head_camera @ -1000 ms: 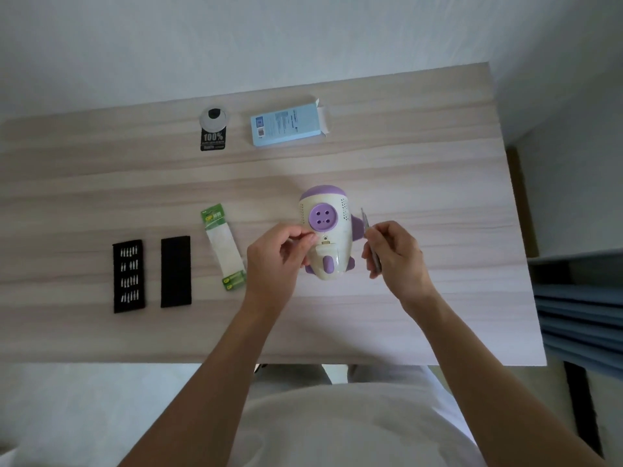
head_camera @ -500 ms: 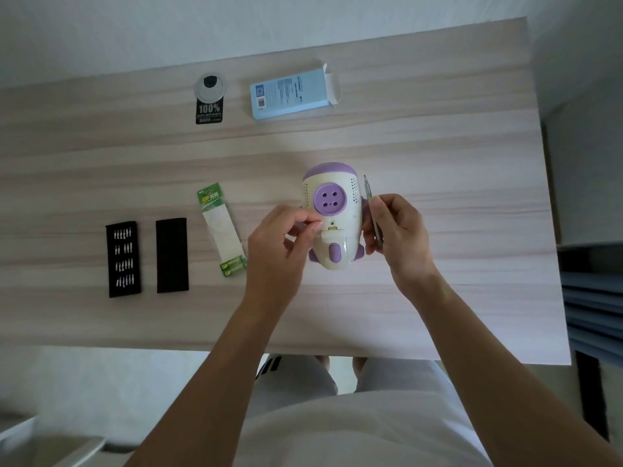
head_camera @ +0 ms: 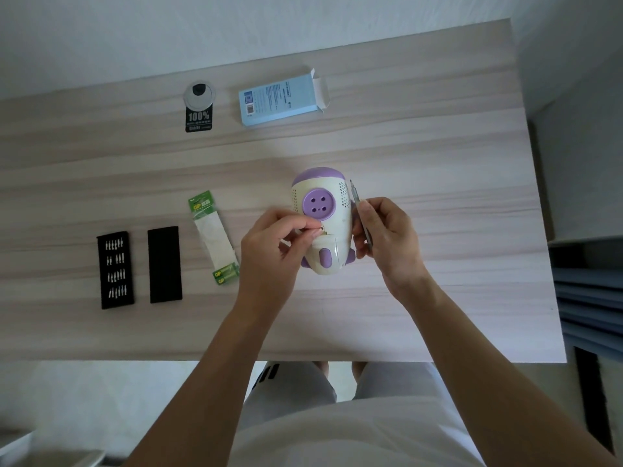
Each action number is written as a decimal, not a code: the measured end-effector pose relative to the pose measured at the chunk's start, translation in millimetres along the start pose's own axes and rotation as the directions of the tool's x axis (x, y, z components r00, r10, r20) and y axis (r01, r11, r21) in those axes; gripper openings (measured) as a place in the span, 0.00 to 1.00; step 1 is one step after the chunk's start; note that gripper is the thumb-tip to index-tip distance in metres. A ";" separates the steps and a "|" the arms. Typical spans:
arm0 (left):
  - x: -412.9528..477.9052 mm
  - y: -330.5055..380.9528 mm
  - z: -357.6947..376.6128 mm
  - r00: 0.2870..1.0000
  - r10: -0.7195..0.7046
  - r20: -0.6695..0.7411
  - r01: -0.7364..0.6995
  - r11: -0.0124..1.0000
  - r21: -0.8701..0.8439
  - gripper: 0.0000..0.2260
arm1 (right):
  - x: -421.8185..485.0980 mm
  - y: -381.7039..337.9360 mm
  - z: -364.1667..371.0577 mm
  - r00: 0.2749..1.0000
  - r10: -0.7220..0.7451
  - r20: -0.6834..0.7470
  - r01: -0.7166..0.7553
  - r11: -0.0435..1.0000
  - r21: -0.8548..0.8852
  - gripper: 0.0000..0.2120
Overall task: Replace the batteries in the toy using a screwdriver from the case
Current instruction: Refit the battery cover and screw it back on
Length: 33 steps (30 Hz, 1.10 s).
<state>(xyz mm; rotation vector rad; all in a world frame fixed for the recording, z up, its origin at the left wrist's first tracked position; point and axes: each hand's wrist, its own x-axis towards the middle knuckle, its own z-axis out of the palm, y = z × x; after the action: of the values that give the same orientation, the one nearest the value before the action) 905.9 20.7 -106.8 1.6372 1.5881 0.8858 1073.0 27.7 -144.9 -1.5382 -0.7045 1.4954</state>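
Observation:
A cream and purple rocket-shaped toy [head_camera: 323, 210] lies at the middle of the wooden table [head_camera: 438, 156]. My left hand [head_camera: 273, 251] pinches something tiny at the edge of the toy's battery cover [head_camera: 325, 256]; what it pinches is too small to make out. My right hand [head_camera: 384, 237] rests against the toy's right side and holds a thin grey screwdriver [head_camera: 359, 210], tip pointing away from me. The open black screwdriver case lies at the left: its bit tray [head_camera: 115, 269] and its lid [head_camera: 165, 264]. A green battery pack [head_camera: 214, 235] lies between the case and the toy.
A light blue cardboard box [head_camera: 281, 99] with an open flap lies at the far side of the table. A round cable grommet [head_camera: 199, 93] with a black sticker [head_camera: 199, 119] is to its left. Grey shelving [head_camera: 590, 291] stands right of the table.
The camera view has shifted a little. My left fingers have closed tighter at the toy's battery cover, and my right hand has come against the toy's side with the screwdriver.

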 end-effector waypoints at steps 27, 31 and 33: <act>0.9 -2.9 -1.5 0.976 0.209 0.054 -0.216 0.955 0.202 0.03 | -1.2 1.0 -1.5 1.000 -0.001 0.018 0.001 1.000 0.009 0.10; 1.5 -2.6 -2.0 0.977 0.204 0.065 -0.213 0.958 0.190 0.03 | -0.9 1.3 -1.1 1.000 -0.002 0.014 0.002 1.000 0.004 0.10; 2.1 -2.7 -2.0 0.976 0.208 0.070 -0.217 0.957 0.190 0.03 | -0.8 1.4 -1.2 1.000 0.001 0.012 -0.001 1.000 0.006 0.10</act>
<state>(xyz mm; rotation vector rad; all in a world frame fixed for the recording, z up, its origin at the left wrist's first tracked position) 902.8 22.9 -108.0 1.9842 1.5259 0.8084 1073.9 26.1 -145.8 -1.5266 -0.7052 1.5072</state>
